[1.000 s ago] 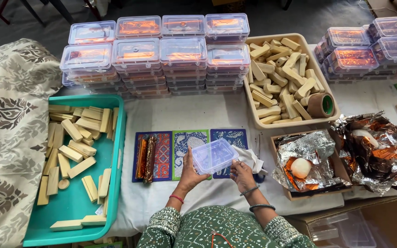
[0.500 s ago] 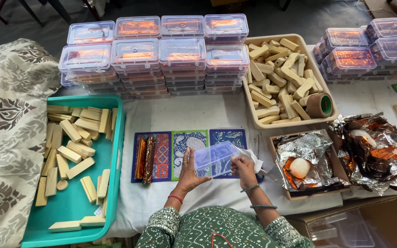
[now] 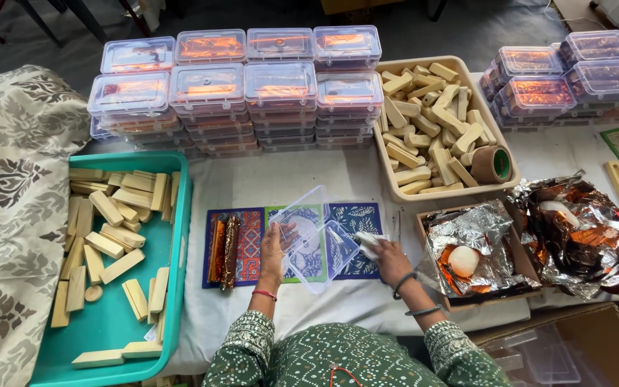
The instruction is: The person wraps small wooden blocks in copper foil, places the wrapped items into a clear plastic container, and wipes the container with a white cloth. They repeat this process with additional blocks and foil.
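Observation:
My left hand (image 3: 274,251) holds a clear plastic box (image 3: 314,240) that hangs open, lid up and base tilted down over the patterned cards. My right hand (image 3: 390,259) rests just right of the box on a white cloth (image 3: 367,242). Three patterned cards (image 3: 356,218) lie side by side on the white table cover. On the leftmost card lie two foil-wrapped sticks (image 3: 225,251).
A teal tray (image 3: 173,287) of wooden blocks is at the left. A beige tray (image 3: 395,188) of wooden pieces with a tape roll (image 3: 491,164) stands behind. Stacked clear boxes (image 3: 238,89) line the back. A cardboard box with foil (image 3: 478,247) sits at right.
The closed box held in both hands has been opened. It came down toward the cards in my left hand, and my right hand let go and dropped onto the white cloth.

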